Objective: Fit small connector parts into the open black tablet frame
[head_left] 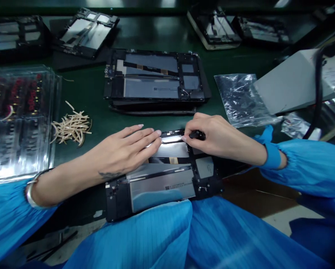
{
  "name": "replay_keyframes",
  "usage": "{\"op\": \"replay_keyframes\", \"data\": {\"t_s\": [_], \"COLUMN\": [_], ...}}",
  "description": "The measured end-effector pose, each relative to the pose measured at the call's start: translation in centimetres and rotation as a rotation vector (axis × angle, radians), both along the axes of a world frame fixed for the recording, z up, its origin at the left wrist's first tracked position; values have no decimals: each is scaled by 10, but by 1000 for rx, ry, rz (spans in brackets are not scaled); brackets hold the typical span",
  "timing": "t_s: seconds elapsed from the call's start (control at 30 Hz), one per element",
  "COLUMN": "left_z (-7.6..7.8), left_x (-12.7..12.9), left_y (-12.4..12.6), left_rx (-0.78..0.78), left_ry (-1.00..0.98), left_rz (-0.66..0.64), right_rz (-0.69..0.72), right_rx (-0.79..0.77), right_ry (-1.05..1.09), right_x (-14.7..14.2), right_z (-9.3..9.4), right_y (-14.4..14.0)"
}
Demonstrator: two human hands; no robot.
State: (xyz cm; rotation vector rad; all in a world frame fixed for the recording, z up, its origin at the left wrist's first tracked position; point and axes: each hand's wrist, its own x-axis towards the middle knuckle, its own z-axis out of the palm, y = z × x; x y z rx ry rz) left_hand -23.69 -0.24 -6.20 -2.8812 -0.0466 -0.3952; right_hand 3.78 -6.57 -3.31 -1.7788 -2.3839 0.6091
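Head view: at six o'clock the black open-backed tablet frame (167, 179) is pressed flat by the released left hand (122, 149), while a small black part (197, 134) is pinched at its far edge by the right hand (215, 136), apparently not yet fully seated.

I see a dark green work surface (94, 93) filling most of the view, glossy, with pale overhead light reflected along its far edge at 12 o'clock. At 9 o'clock a stack of clear plastic trays (18, 119) catches glare. At 2 o'clock sits a tilted grey box (291, 80) with a black cable (318, 86) across it. At 5 o'clock, below the bench edge, I note pale floor (293, 220).
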Motion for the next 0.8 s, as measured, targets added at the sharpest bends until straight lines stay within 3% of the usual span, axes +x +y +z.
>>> {"op": "replay_keyframes", "data": {"t_s": [0.8], "left_z": [5], "left_x": [3], "left_y": [-6], "left_rx": [100], "left_ry": [45], "left_rz": [-27], "right_rz": [10], "right_rx": [42], "right_ry": [-6], "right_x": [0], "right_z": [-7], "right_y": [3]}}
